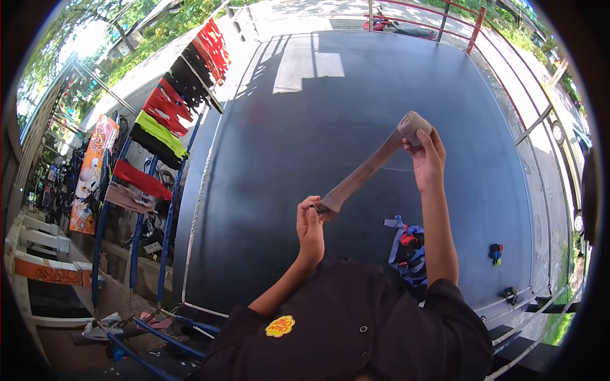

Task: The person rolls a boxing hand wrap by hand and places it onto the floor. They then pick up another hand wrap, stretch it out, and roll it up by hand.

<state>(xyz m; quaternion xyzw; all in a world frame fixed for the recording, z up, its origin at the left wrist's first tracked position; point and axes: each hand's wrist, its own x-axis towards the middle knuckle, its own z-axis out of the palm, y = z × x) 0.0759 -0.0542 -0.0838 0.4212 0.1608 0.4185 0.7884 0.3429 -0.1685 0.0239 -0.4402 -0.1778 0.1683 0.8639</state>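
Note:
A beige elastic bandage [365, 171] stretches diagonally between my two hands above the dark mat. Its rolled part [413, 126] sits in my right hand [429, 159], raised at the right, with the thumb and fingers closed round the roll. Lower and to the left, my left hand [311, 230] pinches the bandage's free end, where a small dark piece shows at the fingertips. The strip between them looks taut and slightly twisted. On the mat below my right forearm lies a blue strap bundle [406, 251] with red parts in it.
Ropes [198, 209] edge the dark mat [273, 159]. Red, black and yellow-green cloths [159, 134] hang along the left side. Small dark objects [495, 254] with red and green ends lie at the right. A red motorcycle [400, 28] stands beyond the far edge.

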